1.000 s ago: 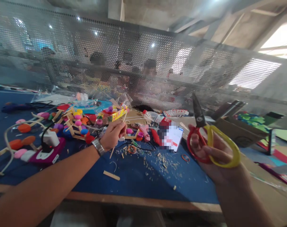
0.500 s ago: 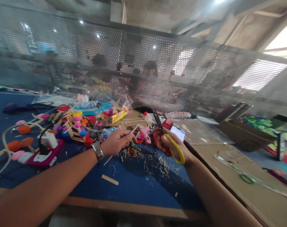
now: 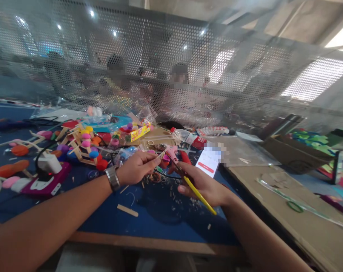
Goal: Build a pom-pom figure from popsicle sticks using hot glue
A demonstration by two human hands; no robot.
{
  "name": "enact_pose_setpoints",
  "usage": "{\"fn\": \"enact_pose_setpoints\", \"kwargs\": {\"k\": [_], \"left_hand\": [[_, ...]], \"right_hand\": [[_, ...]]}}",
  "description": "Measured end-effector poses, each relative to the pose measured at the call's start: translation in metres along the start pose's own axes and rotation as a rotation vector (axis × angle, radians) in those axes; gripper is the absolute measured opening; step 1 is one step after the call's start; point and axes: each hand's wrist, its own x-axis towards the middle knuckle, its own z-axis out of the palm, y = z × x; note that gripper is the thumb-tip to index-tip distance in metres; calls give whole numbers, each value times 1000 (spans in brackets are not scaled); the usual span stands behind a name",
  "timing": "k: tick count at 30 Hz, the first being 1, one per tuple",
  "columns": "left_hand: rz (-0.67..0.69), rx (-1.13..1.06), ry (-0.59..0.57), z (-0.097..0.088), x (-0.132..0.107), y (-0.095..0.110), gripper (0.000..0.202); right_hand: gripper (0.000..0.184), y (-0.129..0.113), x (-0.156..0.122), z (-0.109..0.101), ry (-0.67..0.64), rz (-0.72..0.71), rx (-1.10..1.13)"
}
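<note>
My left hand (image 3: 137, 166), with a metal watch on its wrist, pinches a small wooden craft stick (image 3: 161, 155) between thumb and fingers. Coming from the right, my right hand (image 3: 198, 181) grips yellow-handled scissors (image 3: 198, 193). Their blades point toward the tip of the stick, close to it; whether they touch it I cannot tell. A pink glue gun (image 3: 171, 154) lies just behind the blades. Wood scraps and bits of string are scattered on the blue table (image 3: 165, 223) beneath my hands, with a loose craft stick (image 3: 127, 210) nearer the front.
To the left, stick pieces with coloured discs (image 3: 86, 143) crowd around a purple power strip (image 3: 48, 181). A lit phone (image 3: 208, 160) and a plastic bottle (image 3: 188, 138) lie behind my right hand. Cardboard (image 3: 273, 204) covers the right side; a perforated screen (image 3: 160, 75) stands behind.
The scissors have swung down and left, from pointing upward to lying close to the stick. My left hand still holds the stick. The view has tilted slightly, and more of the phone shows.
</note>
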Motion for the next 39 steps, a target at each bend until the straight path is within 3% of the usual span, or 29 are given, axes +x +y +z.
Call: {"fn": "enact_pose_setpoints", "kwargs": {"k": [7, 13, 22, 29, 39], "left_hand": [[-76, -26, -66, 5, -2, 7, 44], [-72, -34, -69, 8, -3, 6, 38], [-64, 5, -87, 9, -3, 5, 44], [-47, 39, -87, 8, -5, 7, 42], [-65, 9, -98, 8, -5, 7, 40]], "right_hand": [[48, 2, 1, 10, -16, 7, -58], [37, 0, 3, 14, -19, 64, -15], [23, -6, 2, 16, -36, 90, -41], [30, -5, 3, 18, -25, 43, 45], [30, -7, 5, 18, -36, 93, 91]]}}
